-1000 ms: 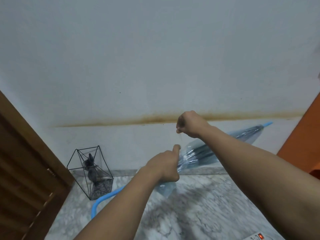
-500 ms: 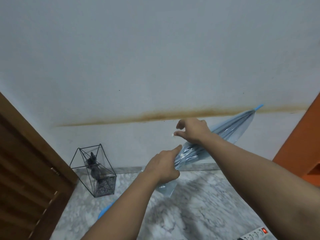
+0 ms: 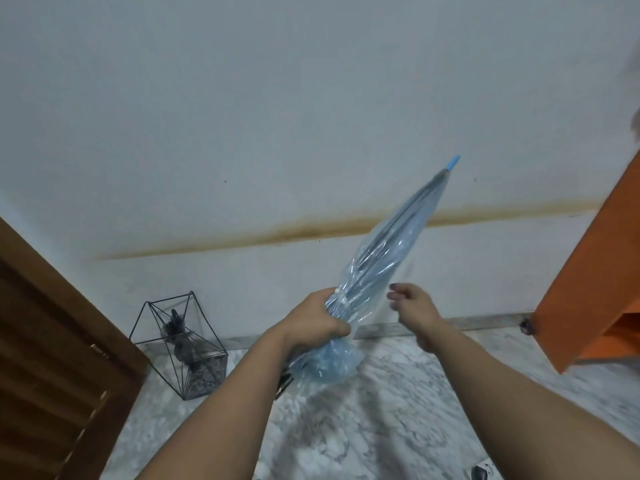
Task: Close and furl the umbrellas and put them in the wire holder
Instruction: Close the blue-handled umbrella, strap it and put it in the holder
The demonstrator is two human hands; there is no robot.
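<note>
A clear blue umbrella (image 3: 384,258) is closed and points up to the right, its blue tip near the stained wall. My left hand (image 3: 315,322) grips it around the gathered canopy, where a small white snap on the strap shows. My right hand (image 3: 414,308) hovers just right of the canopy, fingers loosely curled and apart from it, holding nothing. The black wire holder (image 3: 180,344) stands on the floor by the wall at the left, with a dark folded umbrella inside it. The blue umbrella's handle is hidden behind my left arm.
A brown slatted door (image 3: 45,358) fills the left edge. An orange cabinet (image 3: 595,289) juts in at the right. The marble floor (image 3: 363,410) spreads below my arms. A power strip (image 3: 485,472) peeks in at the bottom right.
The umbrella has swung from nearly level to steeply upward. My right hand has let go of the strap area and moved down to the right of the canopy.
</note>
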